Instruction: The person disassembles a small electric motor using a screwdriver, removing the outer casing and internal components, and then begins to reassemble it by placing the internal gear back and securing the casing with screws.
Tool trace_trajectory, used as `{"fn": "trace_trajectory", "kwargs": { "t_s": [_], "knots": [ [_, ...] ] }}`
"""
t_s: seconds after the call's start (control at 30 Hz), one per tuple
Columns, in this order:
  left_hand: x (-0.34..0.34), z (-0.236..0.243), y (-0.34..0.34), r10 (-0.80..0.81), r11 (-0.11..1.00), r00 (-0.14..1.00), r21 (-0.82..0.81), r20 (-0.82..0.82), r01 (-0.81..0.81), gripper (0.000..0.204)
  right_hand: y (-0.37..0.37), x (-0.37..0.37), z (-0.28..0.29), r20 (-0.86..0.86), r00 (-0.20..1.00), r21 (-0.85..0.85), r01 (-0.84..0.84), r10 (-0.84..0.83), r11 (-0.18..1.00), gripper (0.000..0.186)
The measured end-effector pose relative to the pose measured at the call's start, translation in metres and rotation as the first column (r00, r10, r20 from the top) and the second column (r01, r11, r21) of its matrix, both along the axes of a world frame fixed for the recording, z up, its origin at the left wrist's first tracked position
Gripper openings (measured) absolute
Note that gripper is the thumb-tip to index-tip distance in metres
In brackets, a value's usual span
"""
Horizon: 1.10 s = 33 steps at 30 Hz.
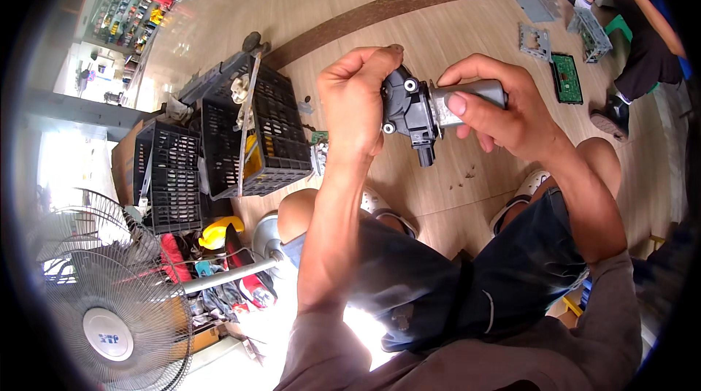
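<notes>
A black plastic housing (412,113) with two pale round bushings and a downward connector is held above my knees, joined or pressed to a grey metal motor body (483,92) on its right. My left hand (350,99) grips the housing at its left side, fingers curled round it. My right hand (504,121) wraps round the metal body, thumb lying along its front. The far ends of both fingertips' grip are partly hidden behind the parts.
Black plastic crates (255,168) stand left on the tiled floor, near a standing fan (109,296) and jumbled tools (219,230). At upper right lie a green circuit board (566,78) and metal frames (588,33), beside another person's legs (639,77). Stocked shelves (131,4) line upper left.
</notes>
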<state>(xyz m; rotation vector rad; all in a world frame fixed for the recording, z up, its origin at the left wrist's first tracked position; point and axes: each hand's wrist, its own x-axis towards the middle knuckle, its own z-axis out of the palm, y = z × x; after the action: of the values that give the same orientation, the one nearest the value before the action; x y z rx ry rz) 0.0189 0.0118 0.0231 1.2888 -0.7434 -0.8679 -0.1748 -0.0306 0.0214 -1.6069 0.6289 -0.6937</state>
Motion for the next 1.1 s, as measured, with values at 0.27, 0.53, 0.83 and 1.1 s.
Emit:
{"fn": "trace_trajectory", "kwargs": {
  "t_s": [0.27, 0.53, 0.83, 1.1],
  "knots": [
    [-0.007, -0.005, -0.001, 0.034, 0.999, 0.999, -0.041, -0.001, -0.034, 0.01, 0.005, 0.005, -0.022, 0.054, 0.989, 0.008, 0.135, -0.135, 0.991, 0.037],
    [-0.006, -0.007, 0.002, 0.061, 0.996, 0.998, 0.063, 0.029, -0.063, 0.01, 0.024, 0.016, -0.024, 0.093, 0.947, 0.156, 0.29, -0.306, 0.944, 0.033],
    [-0.008, -0.022, 0.005, 0.091, 0.995, 0.995, 0.038, -0.032, -0.09, 0.01, 0.022, 0.017, -0.021, 0.057, 0.951, 0.207, 0.287, -0.304, 0.935, 0.033],
    [-0.011, -0.019, 0.009, -0.008, 0.999, 0.997, 0.035, -0.079, 0.01, 0.011, 0.023, 0.009, -0.032, 0.183, 0.961, -0.314, 0.257, -0.207, 0.914, 0.029]
  ]
}}
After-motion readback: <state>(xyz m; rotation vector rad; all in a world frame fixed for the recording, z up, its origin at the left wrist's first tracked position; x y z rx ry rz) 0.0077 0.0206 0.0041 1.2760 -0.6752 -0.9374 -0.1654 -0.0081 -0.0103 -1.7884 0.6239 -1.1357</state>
